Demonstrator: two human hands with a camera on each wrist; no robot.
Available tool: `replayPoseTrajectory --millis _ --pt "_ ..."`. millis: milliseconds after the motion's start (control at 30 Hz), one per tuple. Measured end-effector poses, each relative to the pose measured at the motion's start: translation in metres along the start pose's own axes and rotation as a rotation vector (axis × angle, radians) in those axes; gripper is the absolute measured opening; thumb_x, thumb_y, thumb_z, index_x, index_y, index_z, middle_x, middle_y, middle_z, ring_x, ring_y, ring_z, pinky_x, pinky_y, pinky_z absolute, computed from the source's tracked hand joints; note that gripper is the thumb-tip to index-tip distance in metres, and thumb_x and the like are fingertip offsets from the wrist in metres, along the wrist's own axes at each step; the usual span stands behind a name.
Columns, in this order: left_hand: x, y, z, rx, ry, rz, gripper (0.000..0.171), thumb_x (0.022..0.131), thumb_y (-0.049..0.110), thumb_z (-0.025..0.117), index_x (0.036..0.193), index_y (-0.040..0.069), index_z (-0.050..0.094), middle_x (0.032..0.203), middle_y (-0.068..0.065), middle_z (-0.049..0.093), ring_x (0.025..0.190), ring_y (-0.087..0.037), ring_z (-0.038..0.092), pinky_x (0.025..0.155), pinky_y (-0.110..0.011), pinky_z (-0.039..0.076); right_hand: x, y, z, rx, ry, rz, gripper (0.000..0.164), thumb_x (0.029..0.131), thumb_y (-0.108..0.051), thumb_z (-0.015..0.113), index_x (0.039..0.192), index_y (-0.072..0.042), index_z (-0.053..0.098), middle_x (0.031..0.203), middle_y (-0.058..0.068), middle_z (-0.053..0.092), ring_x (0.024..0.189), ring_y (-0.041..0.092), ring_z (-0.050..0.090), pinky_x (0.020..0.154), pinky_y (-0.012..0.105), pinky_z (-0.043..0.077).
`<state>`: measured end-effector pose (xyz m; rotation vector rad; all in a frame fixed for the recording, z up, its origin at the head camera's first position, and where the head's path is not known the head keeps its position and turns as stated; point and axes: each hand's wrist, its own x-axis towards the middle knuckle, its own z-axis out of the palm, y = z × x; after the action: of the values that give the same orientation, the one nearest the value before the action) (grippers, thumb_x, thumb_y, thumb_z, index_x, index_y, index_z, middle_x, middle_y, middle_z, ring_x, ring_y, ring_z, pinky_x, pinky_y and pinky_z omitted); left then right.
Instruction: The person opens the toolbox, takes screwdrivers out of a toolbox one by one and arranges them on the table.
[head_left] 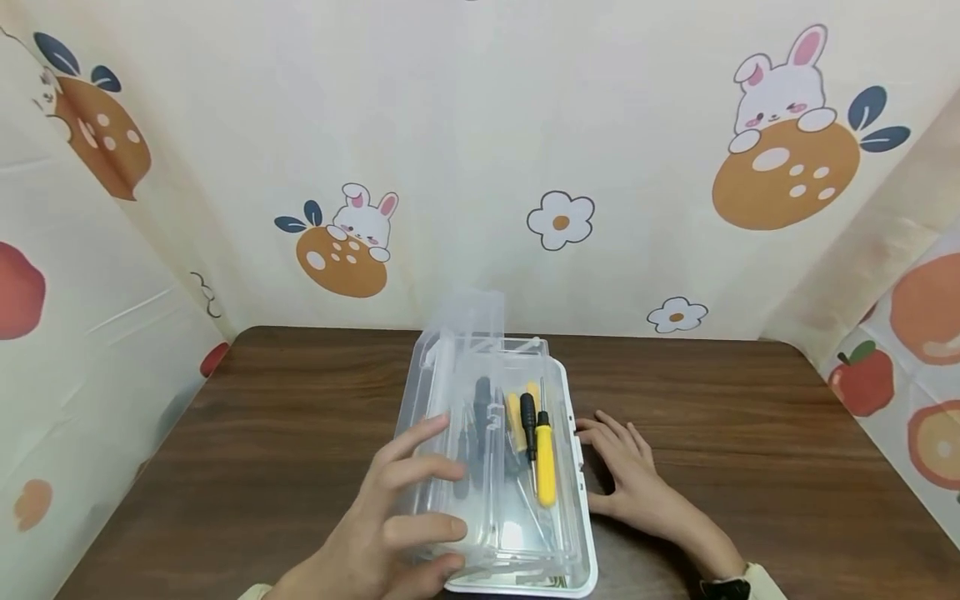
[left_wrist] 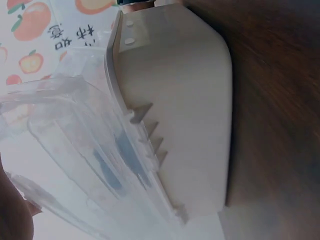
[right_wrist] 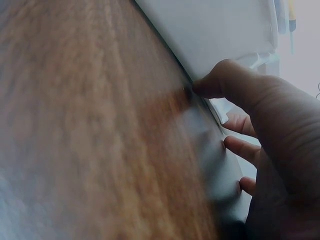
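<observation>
A white plastic toolbox (head_left: 588,542) stands on the table with its clear lid (head_left: 450,367) tilted up along the left side. My left hand (head_left: 375,521) is at the lid, its fingers extended and spread against the clear plastic. Through and beside the lid show a yellow-handled screwdriver (head_left: 545,467), a black-handled screwdriver (head_left: 528,429) and other tools in a clear tray. My right hand (head_left: 630,483) rests at the box's right wall, fingers loosely bent. In the right wrist view, its thumb (right_wrist: 215,85) touches the box's lower edge.
The dark wood table (head_left: 300,417) extends to both sides of the box. A patterned cloth (head_left: 480,167) hangs behind the table and along its sides. Hinge tabs (left_wrist: 155,135) run along the box's left upper edge. A dark watch (head_left: 726,588) is on the right wrist.
</observation>
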<state>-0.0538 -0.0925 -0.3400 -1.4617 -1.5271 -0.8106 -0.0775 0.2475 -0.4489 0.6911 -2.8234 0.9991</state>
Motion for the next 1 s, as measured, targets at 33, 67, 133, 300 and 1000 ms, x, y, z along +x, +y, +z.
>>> replayPoseTrajectory --millis 33,67,133,300,1000 --pt "0.000 0.000 -0.001 -0.002 0.030 0.005 0.028 0.103 0.029 0.062 0.098 0.002 0.053 0.116 -0.028 0.055 0.141 -0.051 0.045 0.118 -0.051 0.043 0.000 0.000 0.000 -0.001 0.002 0.000 0.058 0.077 -0.044 0.088 0.124 -0.027 0.059 0.148 0.014 0.057 0.147 0.053 0.033 0.111 0.082 0.010" --pt "0.001 0.000 -0.002 -0.002 0.056 0.005 0.028 0.104 0.028 0.061 0.098 0.002 0.053 0.115 -0.027 0.055 0.141 -0.050 0.046 0.118 -0.050 0.043 0.000 0.000 0.001 -0.001 0.002 0.001 0.057 0.077 -0.043 0.088 0.124 -0.028 0.059 0.147 0.013 0.057 0.147 0.053 0.033 0.111 0.082 0.010" --pt "0.001 -0.001 -0.004 -0.007 0.107 0.005 0.029 0.105 0.028 0.060 0.098 0.001 0.052 0.114 -0.027 0.056 0.142 -0.049 0.045 0.120 -0.049 0.041 0.000 0.000 0.001 -0.003 0.004 -0.001 0.057 0.077 -0.042 0.088 0.124 -0.028 0.059 0.147 0.013 0.057 0.147 0.053 0.033 0.111 0.082 0.010" --pt "-0.002 0.003 -0.014 -0.054 0.173 -0.047 0.029 0.105 0.025 0.061 0.101 -0.002 0.052 0.120 -0.027 0.056 0.148 -0.045 0.042 0.121 -0.042 0.040 -0.002 0.000 0.001 0.001 0.003 -0.004 0.057 0.077 -0.042 0.088 0.124 -0.027 0.059 0.148 0.013 0.057 0.147 0.053 0.033 0.111 0.081 0.009" --pt "-0.056 0.033 -0.068 -0.193 0.254 -0.422 0.040 0.101 0.003 0.056 0.132 -0.021 0.050 0.149 -0.024 0.050 0.152 -0.031 0.040 0.120 -0.024 0.039 0.000 0.000 0.000 0.003 -0.004 0.020 0.060 0.075 -0.044 0.088 0.126 -0.025 0.060 0.150 0.015 0.056 0.149 0.051 0.031 0.113 0.080 0.007"
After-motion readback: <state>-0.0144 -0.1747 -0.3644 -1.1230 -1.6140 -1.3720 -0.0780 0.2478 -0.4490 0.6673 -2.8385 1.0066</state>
